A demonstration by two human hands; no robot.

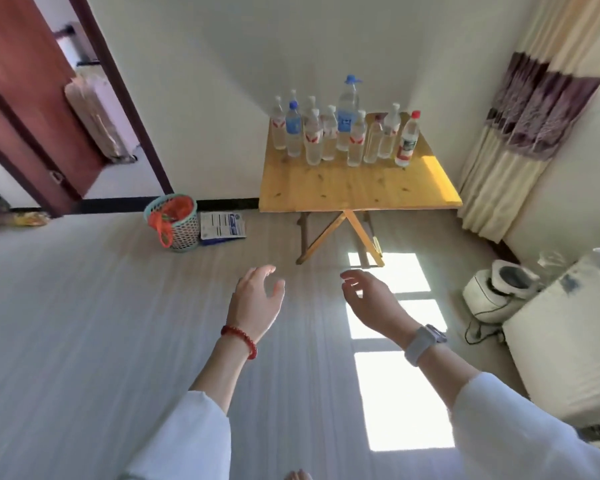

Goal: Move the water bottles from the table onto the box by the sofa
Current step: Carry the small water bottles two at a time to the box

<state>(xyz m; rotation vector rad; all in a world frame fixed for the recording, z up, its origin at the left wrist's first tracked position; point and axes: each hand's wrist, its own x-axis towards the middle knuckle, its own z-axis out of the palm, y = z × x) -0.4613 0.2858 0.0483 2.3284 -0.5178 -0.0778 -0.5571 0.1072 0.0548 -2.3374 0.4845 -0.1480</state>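
Note:
Several clear plastic water bottles (340, 133) stand in a cluster at the far side of a yellow wooden folding table (357, 188) against the wall. One tall bottle (347, 112) has a blue cap, and a bottle at the right end (408, 140) has a red cap. My left hand (257, 299), with a red bead bracelet at the wrist, is held out over the floor, fingers apart and empty. My right hand (371, 299), with a watch on the wrist, is also open and empty. Both hands are well short of the table. No box or sofa can be made out for certain.
A mesh waste basket (175, 221) with an orange bag stands on the floor left of the table, a flat printed pack (222, 226) beside it. A brown door (32, 109) is open at the left. A curtain (520, 133), a white appliance (499, 289) and white furniture (568, 341) are at the right.

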